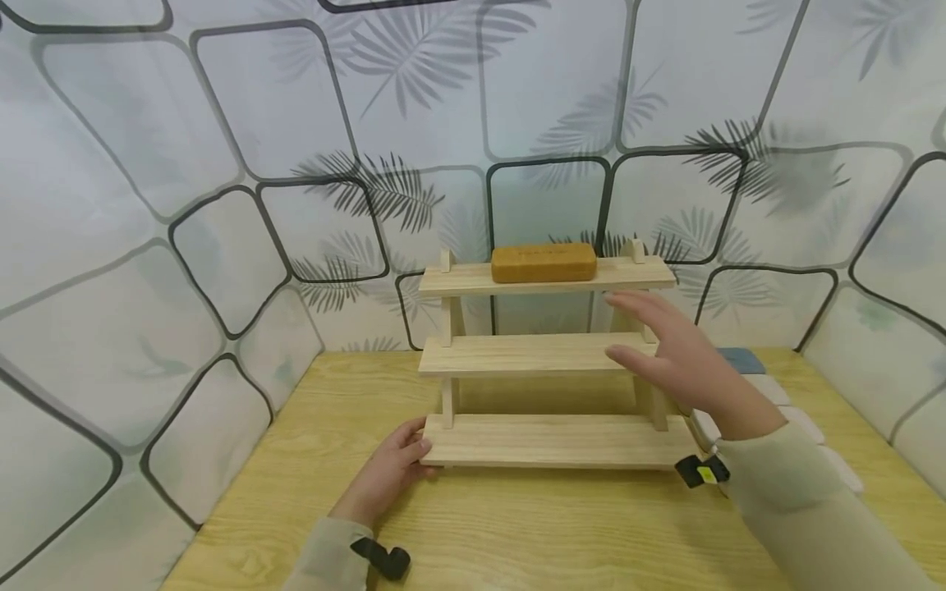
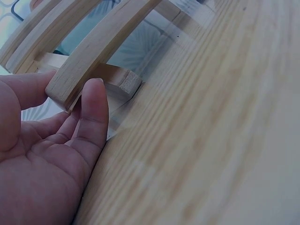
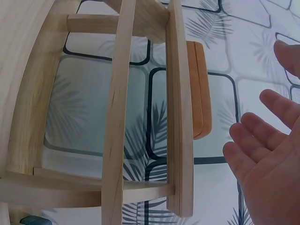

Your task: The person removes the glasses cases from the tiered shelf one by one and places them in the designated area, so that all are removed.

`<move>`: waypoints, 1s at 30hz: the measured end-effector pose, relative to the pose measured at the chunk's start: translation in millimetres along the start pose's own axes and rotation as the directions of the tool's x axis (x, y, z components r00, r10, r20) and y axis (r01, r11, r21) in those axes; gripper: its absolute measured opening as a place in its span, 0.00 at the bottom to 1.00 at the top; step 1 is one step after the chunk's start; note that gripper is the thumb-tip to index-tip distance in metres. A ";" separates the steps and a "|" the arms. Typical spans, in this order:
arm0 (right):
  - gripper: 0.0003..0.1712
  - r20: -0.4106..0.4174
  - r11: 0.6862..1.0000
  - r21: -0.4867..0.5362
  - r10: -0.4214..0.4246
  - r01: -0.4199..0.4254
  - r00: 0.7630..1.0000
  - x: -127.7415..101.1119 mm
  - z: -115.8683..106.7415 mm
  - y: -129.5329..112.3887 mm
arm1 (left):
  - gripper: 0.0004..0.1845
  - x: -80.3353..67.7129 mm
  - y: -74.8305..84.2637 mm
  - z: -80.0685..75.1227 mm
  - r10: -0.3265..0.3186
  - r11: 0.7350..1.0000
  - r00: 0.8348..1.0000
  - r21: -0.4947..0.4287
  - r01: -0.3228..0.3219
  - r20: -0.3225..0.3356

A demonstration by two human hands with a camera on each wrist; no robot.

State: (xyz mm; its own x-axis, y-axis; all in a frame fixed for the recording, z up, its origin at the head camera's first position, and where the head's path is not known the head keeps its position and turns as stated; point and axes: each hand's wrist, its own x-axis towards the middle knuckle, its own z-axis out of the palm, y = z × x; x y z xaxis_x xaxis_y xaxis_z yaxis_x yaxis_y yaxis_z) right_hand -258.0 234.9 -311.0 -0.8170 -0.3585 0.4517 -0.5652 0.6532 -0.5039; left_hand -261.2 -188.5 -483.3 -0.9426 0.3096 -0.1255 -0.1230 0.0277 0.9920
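Note:
A three-tier wooden display stand (image 1: 554, 442) stands on the table. My left hand (image 1: 388, 469) grips the left end of its bottom board. In the left wrist view, the thumb and fingers pinch that board end (image 2: 89, 58) from both sides. A tan-orange case (image 1: 544, 263), shaped like a glasses case, lies lengthwise on the top tier. Near the stand's right side my right hand (image 1: 683, 361) is raised in the air, thumb apart from the fingers, holding nothing. The right wrist view shows its fingers (image 3: 255, 133) apart from the case (image 3: 200, 89).
The wood-grain table (image 1: 355, 386) reaches back to a wall covering (image 1: 547, 213) with leaf and line patterns. Right of the stand, several white objects and a blue one (image 1: 741, 359) sit in a row, partly hidden by my right arm.

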 end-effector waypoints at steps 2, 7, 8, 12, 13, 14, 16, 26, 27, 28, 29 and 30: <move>0.38 0.002 1.000 -0.005 0.008 -0.008 1.000 4.7 0.9 -1.3 | 0.35 -0.1 0.1 0.4 -0.002 1.000 1.000 -0.007 0.002 0.001; 0.39 0.003 0.999 -0.044 0.012 -0.012 1.000 17.5 3.1 -1.2 | 0.35 0.1 1.3 1.8 -0.001 1.000 1.000 -0.012 0.001 -0.003; 0.40 0.004 0.999 -0.053 0.007 -0.007 1.000 20.1 3.2 -1.2 | 0.35 0.1 1.6 2.0 -0.002 1.000 1.000 -0.012 0.002 -0.006; 0.40 0.019 0.998 -0.060 -0.011 0.012 1.000 28.6 1.1 -2.9 | 0.33 0.1 1.8 2.5 0.003 1.000 1.000 -0.002 -0.003 -0.019; 0.40 0.023 0.998 -0.060 -0.008 0.010 1.000 30.3 0.5 -3.5 | 0.33 0.0 2.0 2.4 0.003 1.000 1.000 0.001 -0.003 -0.021; 0.41 0.029 0.998 -0.057 -0.002 0.004 1.000 32.0 0.0 -3.9 | 0.33 -0.2 2.1 2.5 0.003 1.000 1.000 0.002 -0.003 -0.024; 0.41 0.034 0.998 -0.056 0.010 -0.008 0.999 36.0 -0.7 -3.5 | 0.32 -0.5 2.6 2.8 0.005 1.000 1.000 0.004 -0.005 -0.026; 0.43 0.045 0.997 -0.071 0.046 -0.043 0.998 65.8 -4.0 0.7 | 0.33 0.5 3.3 3.3 0.011 1.000 1.000 0.003 -0.011 -0.010; 0.43 0.045 0.996 -0.074 0.054 -0.050 0.998 69.1 -4.4 1.0 | 0.33 0.4 2.8 3.1 0.013 1.000 1.000 0.006 -0.013 -0.009; 0.44 0.043 0.996 -0.077 0.059 -0.055 0.997 72.8 -4.5 1.2 | 0.33 0.6 2.4 3.0 0.010 1.000 1.000 0.005 -0.010 -0.010; 0.44 0.041 0.995 -0.075 0.066 -0.063 0.997 76.3 -4.8 1.2 | 0.33 0.6 2.0 2.9 0.010 1.000 1.000 0.005 -0.010 -0.010; 0.45 0.039 0.995 -0.074 0.077 -0.074 0.996 79.8 -4.8 1.4 | 0.33 0.8 1.4 2.7 0.009 1.000 1.000 0.004 -0.008 -0.011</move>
State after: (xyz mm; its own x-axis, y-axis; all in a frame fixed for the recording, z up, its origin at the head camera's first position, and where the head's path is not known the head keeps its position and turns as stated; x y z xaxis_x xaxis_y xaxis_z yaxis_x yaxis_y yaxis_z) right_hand -323.4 210.4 -272.1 -0.8617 -0.3332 0.3826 -0.4935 0.7255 -0.4797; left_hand -261.3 -185.7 -482.0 -0.9470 0.2991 -0.1171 -0.1137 0.0290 0.9931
